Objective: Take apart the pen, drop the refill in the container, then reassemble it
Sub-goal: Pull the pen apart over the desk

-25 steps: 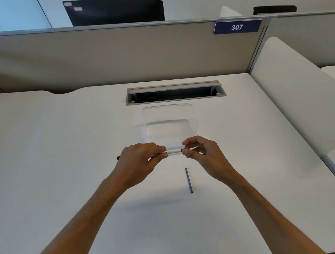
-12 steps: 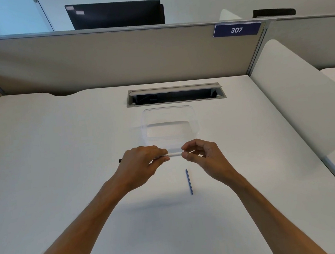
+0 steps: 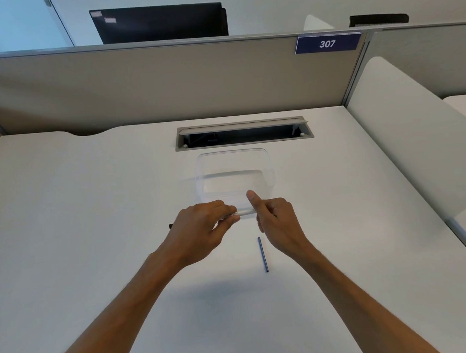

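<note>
Pen [image 3: 241, 213] held level in the air just in front of the container [image 3: 234, 173], above the desk [image 3: 88, 218], both hands on it. My left hand [image 3: 200, 230] is clamped round the barrel, fingers curled over the top and thumb under, with the dark end poking out past the knuckles on the left side. My right hand [image 3: 273, 221] sits at the other end, fingers curled in toward the tip of the barrel and thumb sticking up; looks like a pinch on that end but the actual contact is hidden behind the fingers, so I can't tell for sure what it has hold of, or if a small end piece is in there. Thin blue stick [image 3: 263, 254] lies on the desk just below the right hand, near vertical in the view, apart from both hands; I take it to be the refill, already out of the pen. Container looks empty, see-through, sitting just this side of the cable slot [image 3: 243, 135]. So my read: refill not dropped in yet, pen body in two-hand grip, either pulling apart or screwing back, can't say which. Left hand grips wide to stop the barrel rotating, right works the end. Holding it close to the container keeps the drop short. Blue number sign [image 3: 327, 43] on the partition and a dark monitor [image 3: 160, 22] behind.
</note>
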A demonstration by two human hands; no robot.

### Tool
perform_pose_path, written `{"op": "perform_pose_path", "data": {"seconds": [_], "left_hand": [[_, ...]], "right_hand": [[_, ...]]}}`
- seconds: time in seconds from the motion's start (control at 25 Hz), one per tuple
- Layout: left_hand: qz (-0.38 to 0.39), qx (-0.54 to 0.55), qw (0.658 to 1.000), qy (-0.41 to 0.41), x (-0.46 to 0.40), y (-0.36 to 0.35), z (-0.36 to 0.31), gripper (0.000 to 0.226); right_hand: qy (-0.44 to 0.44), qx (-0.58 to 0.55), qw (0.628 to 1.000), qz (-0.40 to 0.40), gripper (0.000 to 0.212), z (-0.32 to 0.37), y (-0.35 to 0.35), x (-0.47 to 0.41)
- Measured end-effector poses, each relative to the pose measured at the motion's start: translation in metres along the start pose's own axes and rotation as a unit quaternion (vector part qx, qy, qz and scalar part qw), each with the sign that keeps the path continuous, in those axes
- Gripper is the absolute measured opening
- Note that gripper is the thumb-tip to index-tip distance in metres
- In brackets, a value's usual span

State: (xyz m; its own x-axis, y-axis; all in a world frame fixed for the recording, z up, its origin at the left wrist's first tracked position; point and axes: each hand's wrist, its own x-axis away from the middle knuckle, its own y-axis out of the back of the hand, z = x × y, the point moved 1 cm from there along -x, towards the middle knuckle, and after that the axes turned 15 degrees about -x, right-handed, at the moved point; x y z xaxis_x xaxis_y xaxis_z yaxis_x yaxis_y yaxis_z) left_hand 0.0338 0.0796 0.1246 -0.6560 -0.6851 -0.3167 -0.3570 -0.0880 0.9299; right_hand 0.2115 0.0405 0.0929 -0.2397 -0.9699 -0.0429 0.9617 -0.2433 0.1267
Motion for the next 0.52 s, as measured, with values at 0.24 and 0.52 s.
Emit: {"op": "perform_pose_path", "data": {"seconds": [0.24, 0.52], "left_hand": [[0.048, 0.101, 0.994, 0.021, 0.000, 0.001, 0.004, 0.027], [0.114, 0.191, 0.975, 0.030, -0.008, 0.006, 0.007, 0.026]], "right_hand": [[0.036, -0.056, 0.997, 0.030, 0.057, 0.001, 0.003, 0.001], [0.138, -0.029, 0.990, 0.023, 0.048, 0.011, 0.003, 0.004]]}}
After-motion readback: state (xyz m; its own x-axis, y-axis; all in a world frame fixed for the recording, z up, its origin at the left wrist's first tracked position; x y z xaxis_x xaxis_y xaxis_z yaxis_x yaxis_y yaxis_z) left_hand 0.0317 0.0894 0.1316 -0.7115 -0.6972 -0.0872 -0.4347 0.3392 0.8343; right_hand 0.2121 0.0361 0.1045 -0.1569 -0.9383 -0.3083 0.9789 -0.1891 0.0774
